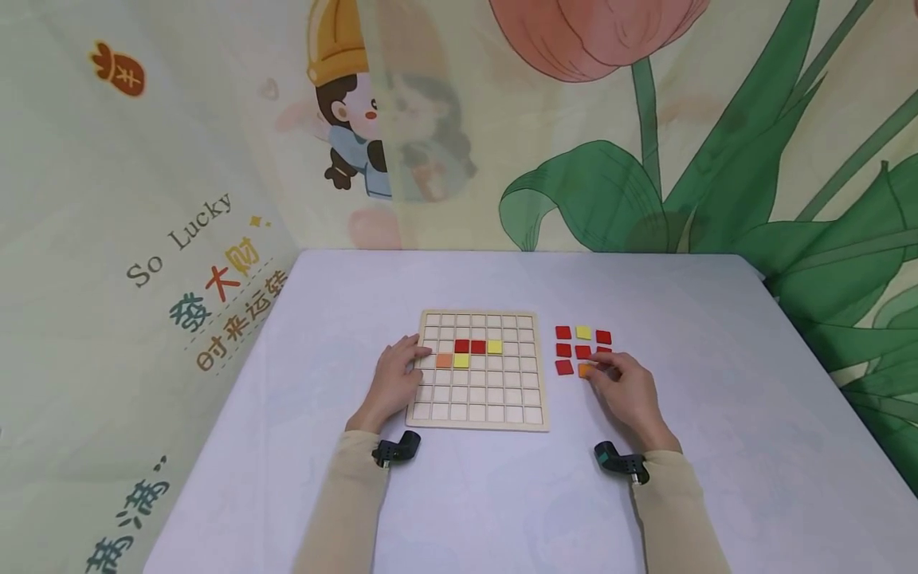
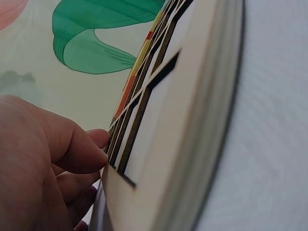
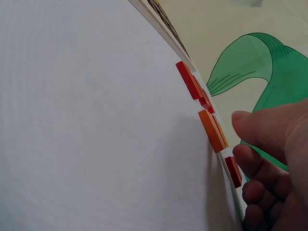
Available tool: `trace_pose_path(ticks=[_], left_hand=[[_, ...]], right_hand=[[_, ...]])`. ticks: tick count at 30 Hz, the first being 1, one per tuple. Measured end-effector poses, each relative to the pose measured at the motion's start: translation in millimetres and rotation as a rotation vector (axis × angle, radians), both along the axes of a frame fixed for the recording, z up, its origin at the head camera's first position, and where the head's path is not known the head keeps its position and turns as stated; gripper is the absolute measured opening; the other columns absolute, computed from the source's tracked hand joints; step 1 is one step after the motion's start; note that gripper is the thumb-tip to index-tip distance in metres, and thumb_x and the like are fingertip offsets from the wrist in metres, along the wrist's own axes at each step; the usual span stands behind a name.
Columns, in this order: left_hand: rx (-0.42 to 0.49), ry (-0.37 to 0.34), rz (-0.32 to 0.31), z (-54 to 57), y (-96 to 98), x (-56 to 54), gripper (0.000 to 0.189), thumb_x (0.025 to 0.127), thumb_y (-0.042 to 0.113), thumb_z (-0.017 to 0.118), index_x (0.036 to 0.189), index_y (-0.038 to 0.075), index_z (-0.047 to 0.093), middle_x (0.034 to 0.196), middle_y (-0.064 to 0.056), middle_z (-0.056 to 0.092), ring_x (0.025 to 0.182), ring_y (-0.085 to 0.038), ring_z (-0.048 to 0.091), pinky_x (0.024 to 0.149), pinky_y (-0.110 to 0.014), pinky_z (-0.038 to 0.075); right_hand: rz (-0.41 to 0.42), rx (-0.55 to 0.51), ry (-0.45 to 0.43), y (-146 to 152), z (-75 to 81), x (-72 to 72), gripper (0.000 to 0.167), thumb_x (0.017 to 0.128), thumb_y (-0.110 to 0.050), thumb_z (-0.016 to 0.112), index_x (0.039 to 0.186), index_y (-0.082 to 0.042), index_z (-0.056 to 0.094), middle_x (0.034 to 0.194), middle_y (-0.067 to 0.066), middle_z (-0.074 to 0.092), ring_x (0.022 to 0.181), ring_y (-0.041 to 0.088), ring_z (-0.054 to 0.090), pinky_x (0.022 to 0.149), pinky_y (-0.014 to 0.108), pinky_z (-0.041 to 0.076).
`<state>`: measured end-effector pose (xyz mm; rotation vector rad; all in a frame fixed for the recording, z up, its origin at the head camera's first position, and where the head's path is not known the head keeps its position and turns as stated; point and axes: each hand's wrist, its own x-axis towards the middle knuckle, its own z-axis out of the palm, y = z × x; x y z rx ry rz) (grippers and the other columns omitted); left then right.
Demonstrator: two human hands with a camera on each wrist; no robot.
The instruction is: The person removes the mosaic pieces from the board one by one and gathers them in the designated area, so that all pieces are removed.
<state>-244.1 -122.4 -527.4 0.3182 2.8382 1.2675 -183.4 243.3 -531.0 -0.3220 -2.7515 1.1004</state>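
The left hand [image 1: 390,379] is resting relaxed fingers on the left edge of the wooden grid board [image 1: 476,425], which is lying flat on the white table [image 1: 495,502]. Two red tiles [image 1: 470,347] and a yellow tile [image 1: 495,347] are filling adjoining cells; an orange tile [image 1: 444,360] and another yellow one are sitting in the next nearer row. Right of the board, the right hand [image 1: 631,395] is hovering, thumb and index finger apart, just beside the loose orange tile [image 3: 211,131], which is lying in the near row of loose tiles [image 1: 563,351].
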Motion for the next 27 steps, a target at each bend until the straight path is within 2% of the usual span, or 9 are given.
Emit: trace_pose_path(ticks=[6,8,13,18,22,27], left_hand=[[-0.015,-0.016,-0.003,0.9,1.5,0.1,0.042,0.088,0.000,0.047,0.126,0.006,0.063,0.153,-0.010,0.039,0.147,-0.027,0.024,0.123,-0.042,0.007],[-0.021,-0.018,-0.002,0.9,1.5,-0.1,0.042,0.087,0.000,0.048,0.126,0.007,0.063,0.154,-0.011,0.039,0.147,-0.027,0.025,0.123,-0.042,0.007],[-0.025,-0.007,0.000,2.5,-1.0,0.7,0.042,0.087,-0.001,0.048,0.125,0.005,0.063,0.153,-0.012,0.039,0.146,-0.028,0.025,0.123,-0.044,0.007],[-0.027,0.000,0.006,2.3,-2.3,1.6,0.040,0.088,-0.001,0.049,0.124,0.005,0.064,0.152,-0.011,0.041,0.146,-0.028,0.026,0.123,-0.043,0.008],[-0.043,0.015,0.008,0.5,-1.8,0.9,0.039,0.088,0.000,0.049,0.123,0.005,0.065,0.151,-0.012,0.042,0.146,-0.029,0.027,0.123,-0.044,0.008],[-0.032,-0.006,0.010,-0.8,0.8,0.1,0.040,0.088,0.000,0.049,0.124,0.006,0.064,0.153,-0.010,0.040,0.146,-0.027,0.025,0.123,-0.041,0.007]], right_hand=[[-0.065,-0.064,0.053,-6,1.2,-1.2,0.030,0.095,-0.019,0.063,0.122,-0.007,0.066,0.114,0.012,0.060,0.098,0.023,0.051,0.073,0.014,0.045],[-0.065,-0.085,0.072,-9,0.3,-3.1,0.028,0.095,-0.018,0.063,0.120,-0.007,0.066,0.113,0.011,0.060,0.096,0.022,0.050,0.070,0.009,0.042],[-0.032,-0.121,0.096,-23,2.0,-10.3,0.025,0.094,-0.018,0.063,0.117,-0.009,0.068,0.106,0.009,0.062,0.091,0.021,0.050,0.066,0.013,0.043],[0.000,-0.171,0.138,-39,5.0,-15.5,0.022,0.093,-0.015,0.064,0.114,-0.009,0.069,0.107,0.008,0.064,0.088,0.020,0.051,0.066,0.014,0.045],[0.072,-0.196,0.200,-53,6.0,-17.6,0.020,0.091,-0.009,0.066,0.110,-0.007,0.070,0.102,0.009,0.066,0.082,0.021,0.052,0.063,0.017,0.044],[0.144,-0.191,0.197,-71,3.8,-20.0,0.021,0.090,-0.012,0.069,0.110,-0.010,0.071,0.100,0.004,0.065,0.082,0.020,0.050,0.061,0.020,0.045]])
